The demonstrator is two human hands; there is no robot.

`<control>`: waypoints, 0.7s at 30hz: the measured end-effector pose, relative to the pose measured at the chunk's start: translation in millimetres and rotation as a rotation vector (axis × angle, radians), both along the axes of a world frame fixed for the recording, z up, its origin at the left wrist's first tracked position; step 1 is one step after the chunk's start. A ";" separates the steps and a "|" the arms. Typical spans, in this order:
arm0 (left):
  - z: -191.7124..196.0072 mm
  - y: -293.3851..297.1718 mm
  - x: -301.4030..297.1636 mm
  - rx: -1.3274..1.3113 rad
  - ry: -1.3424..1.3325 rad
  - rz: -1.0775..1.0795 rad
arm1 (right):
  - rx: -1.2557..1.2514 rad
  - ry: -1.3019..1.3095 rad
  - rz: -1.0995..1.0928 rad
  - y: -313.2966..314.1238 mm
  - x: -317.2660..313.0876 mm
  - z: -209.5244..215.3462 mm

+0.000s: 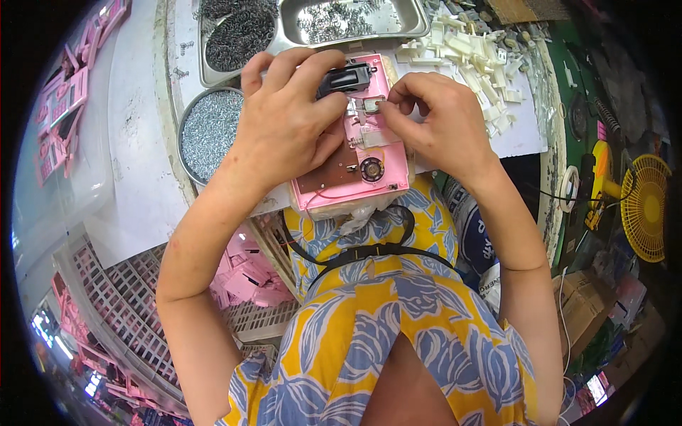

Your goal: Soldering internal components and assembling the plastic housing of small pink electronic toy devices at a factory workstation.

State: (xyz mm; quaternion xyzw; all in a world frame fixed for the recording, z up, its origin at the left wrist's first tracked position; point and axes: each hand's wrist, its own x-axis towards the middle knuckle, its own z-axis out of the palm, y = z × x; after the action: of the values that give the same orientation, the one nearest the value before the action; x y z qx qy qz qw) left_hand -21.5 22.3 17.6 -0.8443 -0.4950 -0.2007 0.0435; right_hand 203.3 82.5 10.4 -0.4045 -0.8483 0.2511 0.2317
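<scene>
A pink plastic casing (387, 153) lies open side up in front of me, with a brown circuit board (323, 170) and a small round black speaker (371, 169) in it. My left hand (288, 113) curls over the casing's left side, its thumb and fingers closed about a black plastic part (349, 78) near the far end. From the right, my right hand (440, 117) pinches at a small silvery part (371, 106) seated in the casing's middle. My fingertips partly hide it. A translucent piece (369, 137) sits just nearer to me.
Small screws fill a round metal tin (211, 135) at left. Springs lie in a divided steel tray (355, 20) at the back. White plastic parts (472, 57) are heaped at back right. Pink casings fill a crate (128, 305) lower left. A yellow fan (645, 207) stands far right.
</scene>
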 end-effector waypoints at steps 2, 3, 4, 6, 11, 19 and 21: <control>-7.4 -2.4 1.3 0.051 -0.044 0.043 | 0.066 -0.127 -0.023 0.8 -9.1 4.3; -9.4 -4.5 3.8 0.084 -0.066 0.064 | 0.100 -0.190 -0.032 1.2 -12.4 6.6; -11.5 -5.9 6.4 0.116 -0.088 0.084 | 0.112 -0.217 -0.026 1.3 -13.5 7.8; -19.7 -4.1 11.6 0.156 -0.096 0.041 | 0.137 -0.270 -0.010 1.8 -15.0 10.5; -17.7 -1.4 1.2 0.146 -0.024 -0.069 | -0.048 -0.151 -0.024 4.6 -8.9 10.1; -17.2 -12.0 -2.6 0.188 0.021 -0.119 | -0.118 -0.053 0.004 5.9 -2.6 10.6; -13.8 -12.8 -4.2 0.144 0.032 -0.146 | -0.447 0.114 -0.039 14.8 9.4 10.3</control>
State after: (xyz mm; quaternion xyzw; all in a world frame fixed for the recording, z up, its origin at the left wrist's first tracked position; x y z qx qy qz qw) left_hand -25.7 9.5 3.8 -0.8760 -0.4155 -0.2249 0.0972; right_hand 212.7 97.2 20.7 -0.4473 -0.7490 0.4508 0.1889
